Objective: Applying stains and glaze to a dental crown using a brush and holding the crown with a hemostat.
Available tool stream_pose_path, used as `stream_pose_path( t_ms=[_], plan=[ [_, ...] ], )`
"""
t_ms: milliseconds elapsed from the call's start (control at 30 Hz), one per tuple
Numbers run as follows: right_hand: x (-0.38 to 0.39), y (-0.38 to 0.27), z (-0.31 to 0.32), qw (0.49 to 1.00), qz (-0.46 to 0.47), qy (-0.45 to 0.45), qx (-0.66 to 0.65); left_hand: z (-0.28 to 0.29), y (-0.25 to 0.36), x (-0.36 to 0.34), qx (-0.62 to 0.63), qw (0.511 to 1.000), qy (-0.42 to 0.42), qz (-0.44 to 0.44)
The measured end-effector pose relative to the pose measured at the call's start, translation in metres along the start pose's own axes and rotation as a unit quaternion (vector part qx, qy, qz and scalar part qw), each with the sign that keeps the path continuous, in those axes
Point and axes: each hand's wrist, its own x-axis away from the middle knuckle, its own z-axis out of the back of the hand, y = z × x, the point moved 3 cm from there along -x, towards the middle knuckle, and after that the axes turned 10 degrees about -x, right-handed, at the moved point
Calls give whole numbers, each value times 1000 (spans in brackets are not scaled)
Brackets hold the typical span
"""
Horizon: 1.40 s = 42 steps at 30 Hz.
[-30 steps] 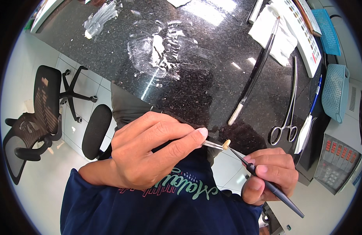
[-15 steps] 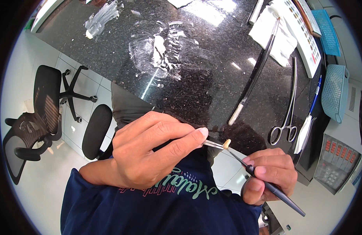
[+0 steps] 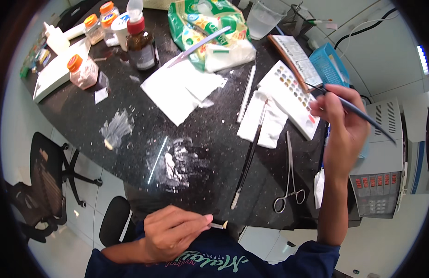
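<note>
Low in the middle, my left hand (image 3: 175, 234) pinches metal tweezers (image 3: 216, 226). At their tip sits a small cream-coloured piece shaped like a tooth crown (image 3: 225, 225). My right hand (image 3: 340, 127) is raised at the right, closed round the dark handle of a slim brush (image 3: 370, 121). Its fine tip points left, over the upper right end of a white palette (image 3: 303, 123) with rows of coloured wells; whether it touches cannot be seen. Left of the palette, a second, long black brush (image 3: 250, 164) rests partly on a folded white tissue (image 3: 272, 123).
Scissor-handled forceps (image 3: 290, 171) lie right of the black brush. White paste (image 3: 175, 164) is smeared on the dark counter. Farther back are tissues (image 3: 170, 92), a brown bottle (image 3: 142, 51), orange-capped jars (image 3: 87, 74), a green packet (image 3: 182, 32), a glass beaker (image 3: 263, 21) and a blue basket (image 3: 332, 67).
My right hand has moved the brush away from the crown, up and right to the palette. My left hand still holds the crown in the tweezers. The view has tilted up, showing more counter.
</note>
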Motion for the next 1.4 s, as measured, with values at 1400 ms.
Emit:
stream_pose_path(
  t_ms=[1400],
  plan=[
    [-16,10,33,995,3,24,100,10,-1,-16,45,998,-49,3]
  ],
)
